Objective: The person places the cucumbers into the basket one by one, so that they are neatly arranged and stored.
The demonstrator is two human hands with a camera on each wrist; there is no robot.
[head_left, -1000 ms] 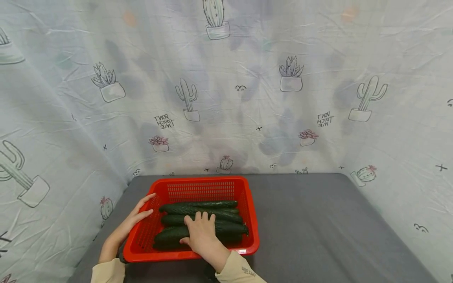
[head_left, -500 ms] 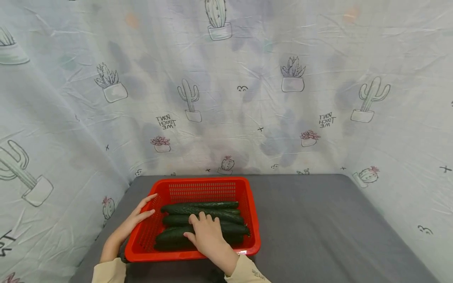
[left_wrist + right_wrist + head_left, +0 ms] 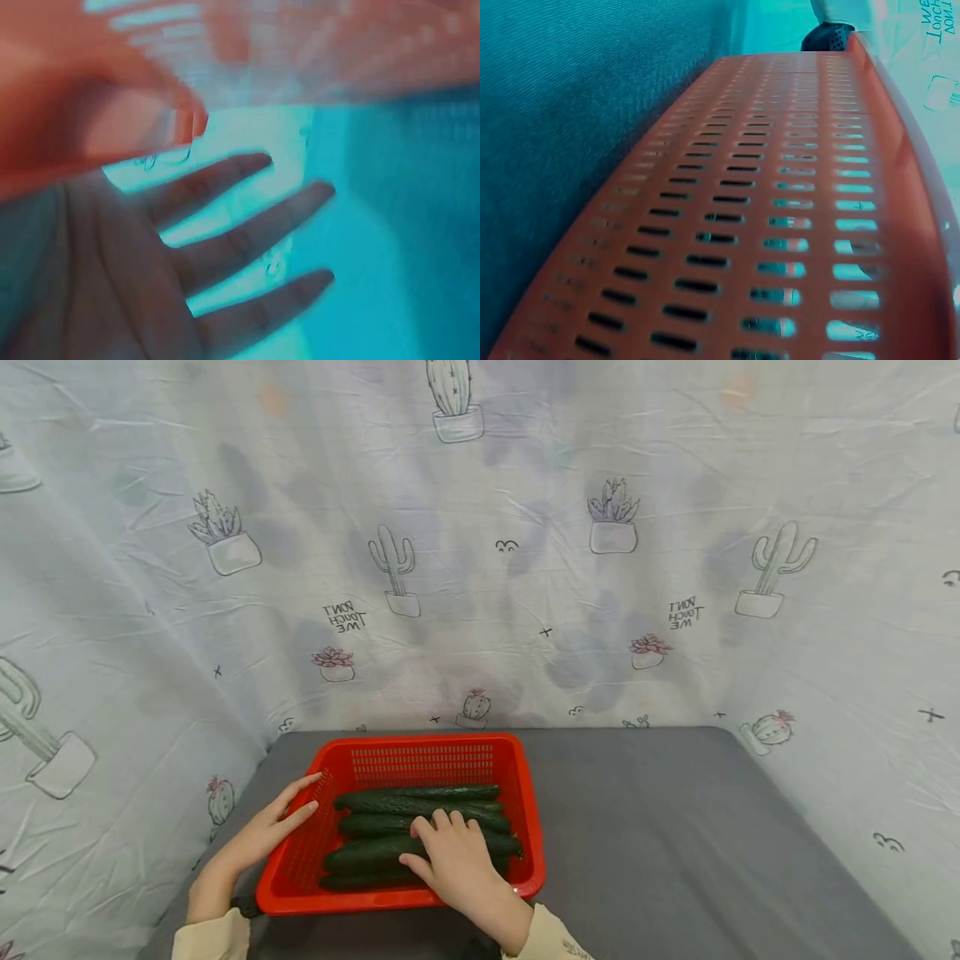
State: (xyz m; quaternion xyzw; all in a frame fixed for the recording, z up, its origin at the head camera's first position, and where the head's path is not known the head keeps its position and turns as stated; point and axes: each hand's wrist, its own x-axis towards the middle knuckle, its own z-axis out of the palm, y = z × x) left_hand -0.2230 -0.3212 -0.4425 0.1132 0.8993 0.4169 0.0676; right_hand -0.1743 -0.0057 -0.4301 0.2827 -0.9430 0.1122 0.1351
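Note:
Several long dark-green cucumbers [image 3: 375, 853] lie side by side in a red plastic basket [image 3: 401, 745] with slotted walls. The left hand [image 3: 255, 835] is at the basket's left rim, its thumb and forefinger reaching to the edge. In the left wrist view, the fingers of the left hand [image 3: 225, 259] stretch out straight and spread beneath the rim. Over the right part of the front cucumbers lies the right hand [image 3: 457, 860], palm down, thumb out to the left. Its palm side and what it touches are hidden. Only the basket's outer wall [image 3: 727, 187] shows in the right wrist view.
The basket stands on the left part of a grey table [image 3: 637, 827]. Pale curtains [image 3: 495, 610] with cactus prints hang behind the table and along both sides.
The right hand has slid a little to the right over the cucumbers. Its forearm has shifted right too. The left hand stays at the rim, and the basket stands where it was.

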